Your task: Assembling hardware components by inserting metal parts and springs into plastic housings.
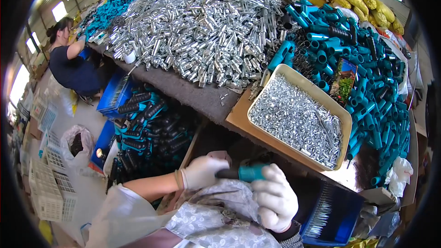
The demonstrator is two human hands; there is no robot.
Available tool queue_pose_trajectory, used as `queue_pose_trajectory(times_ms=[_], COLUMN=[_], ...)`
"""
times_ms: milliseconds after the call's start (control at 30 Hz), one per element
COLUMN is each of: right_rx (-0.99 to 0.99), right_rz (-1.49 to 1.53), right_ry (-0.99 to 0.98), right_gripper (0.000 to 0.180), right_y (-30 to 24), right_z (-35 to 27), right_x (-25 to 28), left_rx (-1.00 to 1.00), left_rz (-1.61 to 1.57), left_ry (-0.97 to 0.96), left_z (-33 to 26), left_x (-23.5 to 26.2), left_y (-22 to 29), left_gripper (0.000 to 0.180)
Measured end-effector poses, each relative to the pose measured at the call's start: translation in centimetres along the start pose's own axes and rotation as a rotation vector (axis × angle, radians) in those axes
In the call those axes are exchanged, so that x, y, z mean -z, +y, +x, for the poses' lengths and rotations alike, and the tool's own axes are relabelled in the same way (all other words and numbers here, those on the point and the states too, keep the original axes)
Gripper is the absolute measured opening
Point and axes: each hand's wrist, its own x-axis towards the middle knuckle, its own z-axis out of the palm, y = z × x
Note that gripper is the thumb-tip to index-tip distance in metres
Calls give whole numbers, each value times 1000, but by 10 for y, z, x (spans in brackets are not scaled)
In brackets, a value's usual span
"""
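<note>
Both my hands wear white gloves and are in front of my apron, below the table edge. A teal-and-black plastic handle (250,173) lies level between them. My left hand (200,172) is closed around its black end. The fingers of my right hand (275,200) wrap the teal end, slightly blurred. Whatever lies inside the handle is hidden. Ahead of my hands, on the table, a cream tray (347,126) holds many small silvery metal pieces. Similar black-and-teal handles (149,124) are heaped to the left, below the table.
A large mound of silvery metal sockets (197,32) covers the table (161,79). Teal tubes (372,105) are piled at the right. Blue bins with metal rods stand at the lower right (342,225) and left (104,103). Another person (76,66) works at the far left.
</note>
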Motion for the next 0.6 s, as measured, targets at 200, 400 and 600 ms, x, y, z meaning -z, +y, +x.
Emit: queue_pose_trajectory(times_ms=[200,400,600], right_rx=[-210,-777,-673], right_rz=[40,-133,14], right_ry=[254,19,-507], right_gripper=[38,17,58], right_y=[10,34,52], right_z=[-15,-13,-27], right_x=[3,21,-33], left_rx=[-132,-246,-547], left_rz=[-219,401,812], left_ry=[289,-160,82], left_z=[1,-11,32], left_x=[3,21,48], left_y=[12,30,50], left_gripper=[23,16,21])
